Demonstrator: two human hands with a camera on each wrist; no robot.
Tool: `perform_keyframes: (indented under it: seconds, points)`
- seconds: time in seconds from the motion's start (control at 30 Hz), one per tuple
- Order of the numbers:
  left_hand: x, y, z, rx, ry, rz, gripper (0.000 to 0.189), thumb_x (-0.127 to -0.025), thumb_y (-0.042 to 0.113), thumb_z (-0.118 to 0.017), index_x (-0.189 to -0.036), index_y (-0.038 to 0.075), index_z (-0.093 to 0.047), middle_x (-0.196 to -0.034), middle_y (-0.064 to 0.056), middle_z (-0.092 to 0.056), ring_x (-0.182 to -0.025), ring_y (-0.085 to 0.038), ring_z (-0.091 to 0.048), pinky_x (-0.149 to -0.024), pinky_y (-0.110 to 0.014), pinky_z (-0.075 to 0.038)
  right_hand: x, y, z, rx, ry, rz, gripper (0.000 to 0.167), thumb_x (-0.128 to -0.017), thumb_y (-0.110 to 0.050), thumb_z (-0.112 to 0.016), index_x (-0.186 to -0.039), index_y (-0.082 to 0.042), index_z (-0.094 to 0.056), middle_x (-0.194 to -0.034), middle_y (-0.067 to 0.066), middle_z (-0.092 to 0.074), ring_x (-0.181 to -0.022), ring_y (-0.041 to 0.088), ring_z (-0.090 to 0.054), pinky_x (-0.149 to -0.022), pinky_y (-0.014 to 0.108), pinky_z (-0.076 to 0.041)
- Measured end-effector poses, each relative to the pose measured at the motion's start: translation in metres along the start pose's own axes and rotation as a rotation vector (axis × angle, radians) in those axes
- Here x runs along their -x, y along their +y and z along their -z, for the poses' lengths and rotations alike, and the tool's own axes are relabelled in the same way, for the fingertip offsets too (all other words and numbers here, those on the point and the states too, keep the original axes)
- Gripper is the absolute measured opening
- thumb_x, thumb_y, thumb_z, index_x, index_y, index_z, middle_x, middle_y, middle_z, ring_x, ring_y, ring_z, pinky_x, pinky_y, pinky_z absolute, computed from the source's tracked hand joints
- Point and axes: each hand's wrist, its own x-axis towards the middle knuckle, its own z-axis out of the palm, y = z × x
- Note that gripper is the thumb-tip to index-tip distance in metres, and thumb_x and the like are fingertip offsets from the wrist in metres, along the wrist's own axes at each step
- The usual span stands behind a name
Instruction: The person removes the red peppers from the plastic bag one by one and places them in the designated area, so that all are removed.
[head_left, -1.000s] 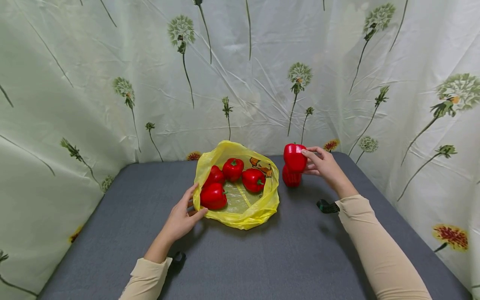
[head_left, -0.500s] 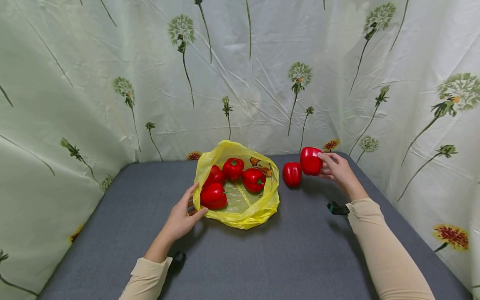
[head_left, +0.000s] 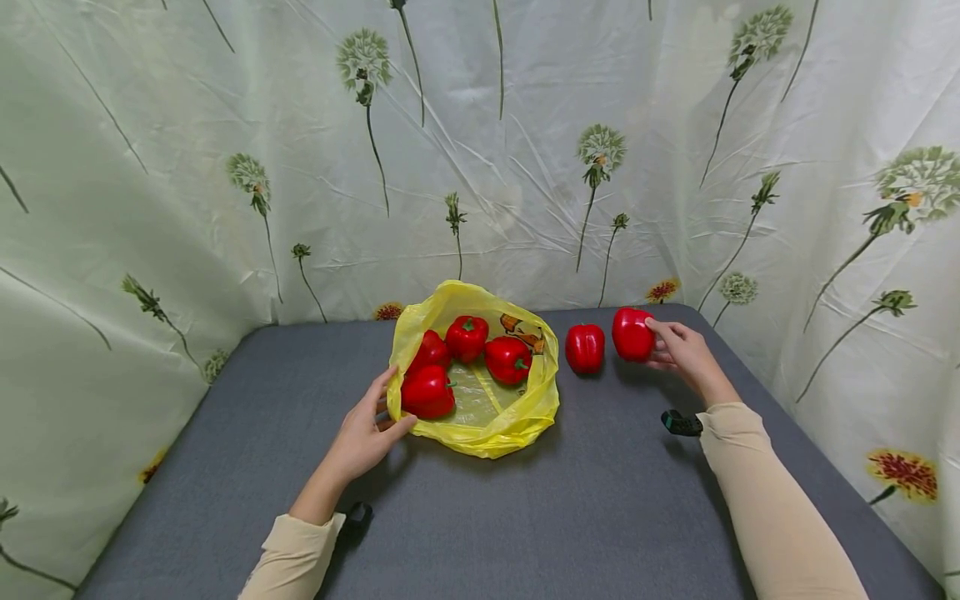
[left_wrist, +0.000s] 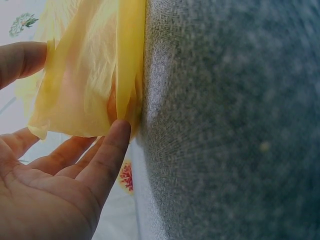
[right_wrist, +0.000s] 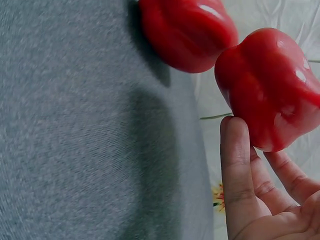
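A yellow plastic bag [head_left: 495, 440] stands with its mouth wide, several red bell peppers [head_left: 467, 337] inside. My left hand [head_left: 363, 439] rests against the bag's left side, thumb and fairly straight fingers spread along it. In the left wrist view, fingertips [left_wrist: 120, 131] touch the yellow plastic. At the right, my right hand [head_left: 688, 358] holds a red bell pepper [head_left: 632, 335] between thumb and fingers. The right wrist view shows this pepper [right_wrist: 270, 90] apart from the table, its shadow below. Another red bell pepper [head_left: 584, 348] sits on the table between it and the bag.
A dark grey cloth-covered table [head_left: 480, 525] lies under everything. Behind and at the sides hangs a pale curtain [head_left: 510, 192] with dandelion prints, close to the table's back edge. Dark straps [head_left: 681, 423] are worn at both wrists.
My right hand has carried its pepper to the right, from in front of the other pepper to beside it, and lowered it toward the table. My left hand and the bag have stayed put.
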Motion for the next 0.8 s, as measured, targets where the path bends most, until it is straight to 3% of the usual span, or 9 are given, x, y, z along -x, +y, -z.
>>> perform_keyframes:
  seconds: [0.37, 0.63, 0.8]
  points:
    - [0.0, 0.001, -0.001, -0.013, -0.001, 0.006, 0.086, -0.102, 0.018, -0.077, -0.171, 0.015, -0.026, -0.162, -0.026, -0.047, -0.143, -0.05, -0.055, -0.107, -0.056, -0.059, -0.006, 0.011, 0.002, 0.013, -0.016, -0.075, 0.087, -0.111, -0.052, -0.048, -0.166, 0.01, -0.022, -0.121, 0.014, -0.053, -0.078, -0.001, -0.071, -0.08, 0.024, -0.066]
    - [-0.001, -0.001, -0.002, -0.035, 0.0, -0.007, 0.086, -0.102, 0.016, -0.076, -0.171, 0.015, -0.025, -0.162, -0.027, -0.046, -0.143, -0.051, -0.055, -0.106, -0.056, -0.06, -0.01, 0.018, -0.001, 0.08, 0.009, -0.07, 0.083, -0.109, -0.055, -0.051, -0.16, 0.01, -0.035, -0.113, 0.01, -0.057, -0.077, 0.0, -0.071, -0.078, 0.022, -0.065]
    - [0.0, -0.001, -0.001, -0.032, -0.003, -0.003, 0.086, -0.102, 0.017, -0.076, -0.171, 0.016, -0.025, -0.163, -0.026, -0.045, -0.143, -0.051, -0.055, -0.106, -0.056, -0.059, -0.015, 0.02, -0.006, 0.113, -0.014, -0.066, 0.082, -0.11, -0.054, -0.051, -0.159, 0.01, -0.036, -0.118, 0.015, -0.058, -0.077, 0.001, -0.069, -0.078, 0.022, -0.065]
